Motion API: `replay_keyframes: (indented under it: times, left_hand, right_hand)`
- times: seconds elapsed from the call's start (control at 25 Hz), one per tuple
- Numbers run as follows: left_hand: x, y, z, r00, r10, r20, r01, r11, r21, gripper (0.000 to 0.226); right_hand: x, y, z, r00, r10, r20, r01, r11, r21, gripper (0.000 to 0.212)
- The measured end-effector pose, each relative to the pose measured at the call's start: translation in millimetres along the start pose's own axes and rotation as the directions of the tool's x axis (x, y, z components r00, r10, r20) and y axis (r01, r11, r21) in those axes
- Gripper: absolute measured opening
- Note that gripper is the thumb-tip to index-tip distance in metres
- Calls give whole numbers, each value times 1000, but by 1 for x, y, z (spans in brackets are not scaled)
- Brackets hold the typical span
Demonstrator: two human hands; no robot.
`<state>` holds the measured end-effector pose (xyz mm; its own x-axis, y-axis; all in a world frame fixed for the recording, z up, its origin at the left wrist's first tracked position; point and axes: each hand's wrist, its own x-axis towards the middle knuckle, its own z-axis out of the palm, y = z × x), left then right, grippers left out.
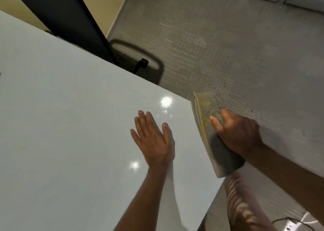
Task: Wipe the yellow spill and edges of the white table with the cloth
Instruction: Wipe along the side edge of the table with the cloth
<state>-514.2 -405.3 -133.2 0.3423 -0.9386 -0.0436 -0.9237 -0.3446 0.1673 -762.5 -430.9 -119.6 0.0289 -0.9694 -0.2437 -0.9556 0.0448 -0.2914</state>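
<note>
The left hand [154, 139] lay flat, palm down and fingers spread, on the glossy white tabletop [70, 125] near its right edge, its grip released and holding nothing. The right hand [236, 131] pressed the cloth [210, 124] against that right edge of the tabletop, its grip clenched on the cloth, thumb on top and the other fingers wrapped around the outer side. The folded cloth was grey with yellow staining along its upper face and a yellow line down its fold, running lengthwise along the edge from just below the far right corner. Grey carpet [228, 46] lay beyond, and a dark post [70, 20] rose behind the tabletop.
</note>
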Motion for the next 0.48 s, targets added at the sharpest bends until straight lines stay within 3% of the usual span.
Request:
replay_keyframes:
  times: [0.12,0.24,0.36,0.48]
  left_hand:
    - [6,6,-2,982,-186,-39,185,982,-22,64]
    - [6,15,-5,981,-193,-30,194,981,23,65]
    - [8,16,-6,977,-212,-4,212,976,51,70]
    - [6,14,-4,977,-211,-6,211,977,26,71]
  right_hand:
    - [7,13,0,990,-76,117,65,994,90,70]
    - [15,21,-7,960,-203,193,164,967,197,64]
    - [29,29,-13,872,-315,375,176,916,359,66]
    - [37,31,-15,799,-518,304,354,815,458,68]
